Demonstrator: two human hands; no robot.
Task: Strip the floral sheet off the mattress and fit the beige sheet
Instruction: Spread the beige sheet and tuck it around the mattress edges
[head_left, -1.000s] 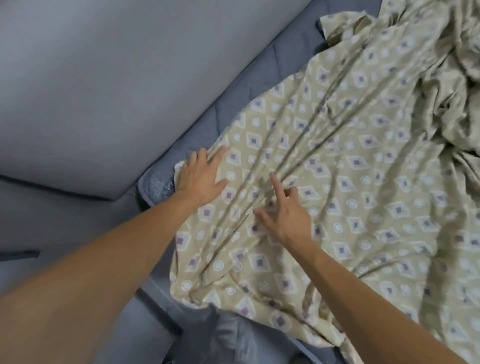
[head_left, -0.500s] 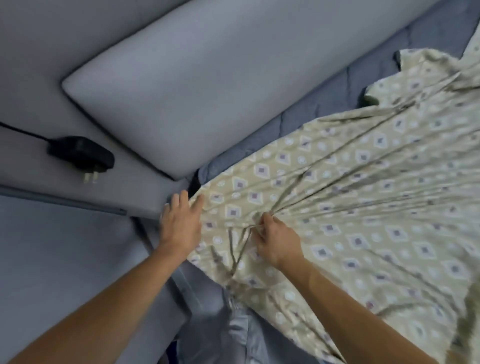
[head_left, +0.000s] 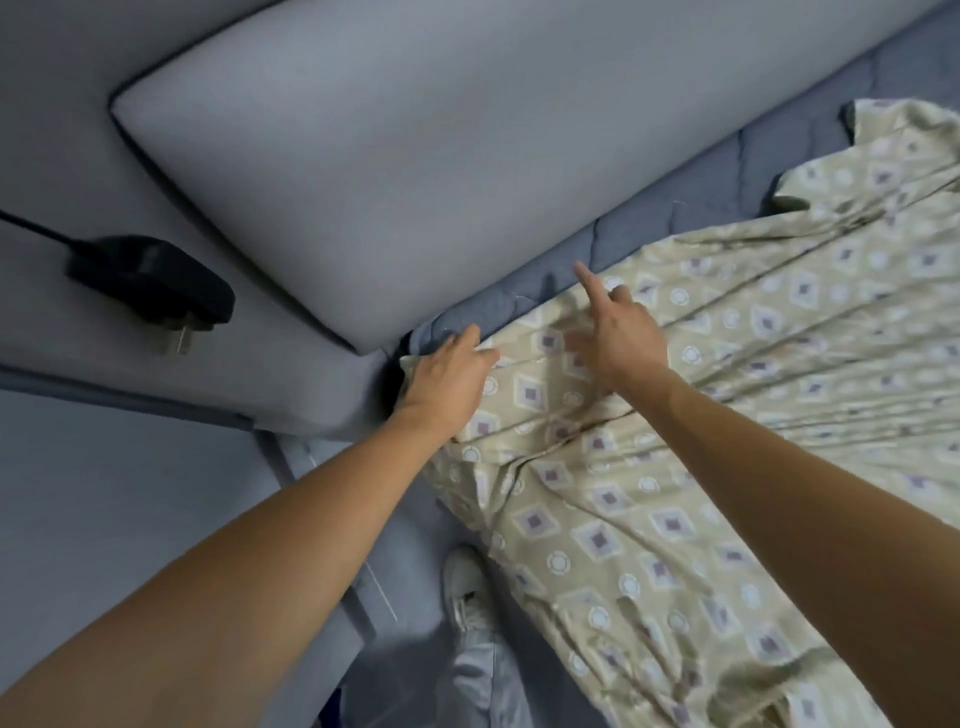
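The beige sheet (head_left: 701, 415), printed with diamonds and circles, lies creased over the blue quilted mattress (head_left: 649, 218) and hangs over its near edge. My left hand (head_left: 447, 374) rests flat on the sheet's corner at the mattress corner, fingers straight. My right hand (head_left: 618, 332) lies on the sheet just to the right, index finger stretched toward the sheet's far edge, other fingers partly bent. No floral sheet is in view.
A grey padded headboard (head_left: 389, 156) runs along the far side of the mattress. A black plug adapter (head_left: 156, 286) with its cable lies on the grey ledge at the left. My white shoe (head_left: 462, 587) stands on the floor beside the bed.
My right hand has let go of the bunched sheet and now lies on it with the index finger out. Both hands have shifted toward the mattress corner by the headboard.
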